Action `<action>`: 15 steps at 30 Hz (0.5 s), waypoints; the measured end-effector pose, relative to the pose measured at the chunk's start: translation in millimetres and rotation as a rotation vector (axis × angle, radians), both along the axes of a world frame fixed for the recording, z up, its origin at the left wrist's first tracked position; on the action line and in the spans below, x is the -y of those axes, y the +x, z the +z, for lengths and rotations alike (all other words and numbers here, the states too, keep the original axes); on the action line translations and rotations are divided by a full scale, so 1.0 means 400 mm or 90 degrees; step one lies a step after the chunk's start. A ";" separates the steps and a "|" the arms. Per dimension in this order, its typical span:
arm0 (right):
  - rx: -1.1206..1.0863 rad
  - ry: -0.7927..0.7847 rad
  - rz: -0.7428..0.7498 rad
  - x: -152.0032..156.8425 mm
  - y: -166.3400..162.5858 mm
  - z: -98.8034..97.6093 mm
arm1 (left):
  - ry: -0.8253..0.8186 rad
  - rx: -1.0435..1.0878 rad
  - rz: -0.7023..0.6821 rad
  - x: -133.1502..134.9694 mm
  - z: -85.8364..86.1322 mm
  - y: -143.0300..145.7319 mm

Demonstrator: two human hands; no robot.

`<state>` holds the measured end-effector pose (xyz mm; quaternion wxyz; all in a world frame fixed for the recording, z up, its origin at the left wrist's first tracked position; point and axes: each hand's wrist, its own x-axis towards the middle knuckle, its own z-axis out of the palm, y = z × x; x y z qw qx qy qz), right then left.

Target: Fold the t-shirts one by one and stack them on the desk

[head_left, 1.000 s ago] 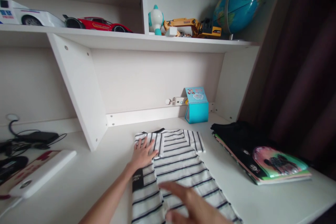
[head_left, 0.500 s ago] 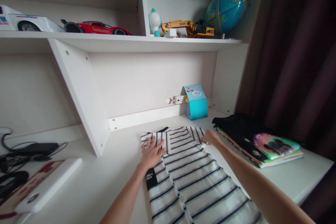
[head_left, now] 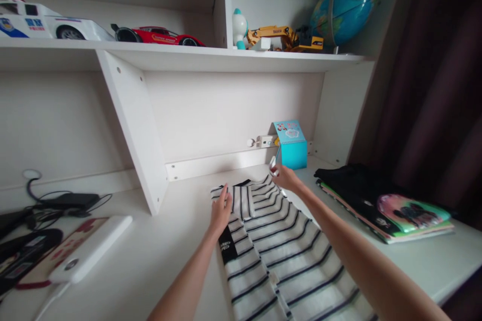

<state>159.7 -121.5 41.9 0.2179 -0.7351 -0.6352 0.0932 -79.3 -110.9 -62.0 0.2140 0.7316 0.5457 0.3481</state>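
Observation:
A white shirt with dark stripes point(head_left: 286, 241) lies on the desk, its left side folded inward and a black patch with white lettering showing near its left edge. My right hand point(head_left: 285, 176) pinches the far right part of the shirt, and that bit of cloth is raised off the desk. At the far left part of the shirt my left hand point(head_left: 221, 212) rests edge-on, its fingers stretched out and apart, holding nothing.
Folded clothes point(head_left: 384, 205) are stacked on the right. A blue desk calendar point(head_left: 293, 153) stands behind the shirt by a power strip point(head_left: 265, 141). On the left lie a white device point(head_left: 90, 251) and a black adapter point(head_left: 73, 201) with cables. Toys and a globe point(head_left: 348, 7) fill the shelf above.
My right hand has lifted the shirt's far right part upward and inward, to the left. My left hand has turned onto its edge. The view has shifted slightly left.

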 end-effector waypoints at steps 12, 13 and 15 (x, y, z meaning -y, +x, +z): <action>0.035 0.013 0.274 0.204 -0.259 -0.060 | 0.022 0.026 -0.015 -0.013 -0.005 -0.022; 0.035 0.017 0.278 0.241 -0.218 -0.054 | 0.029 0.020 -0.027 -0.015 -0.006 -0.020; 0.039 0.000 0.267 0.317 -0.122 -0.052 | 0.026 0.025 -0.034 -0.020 -0.011 -0.015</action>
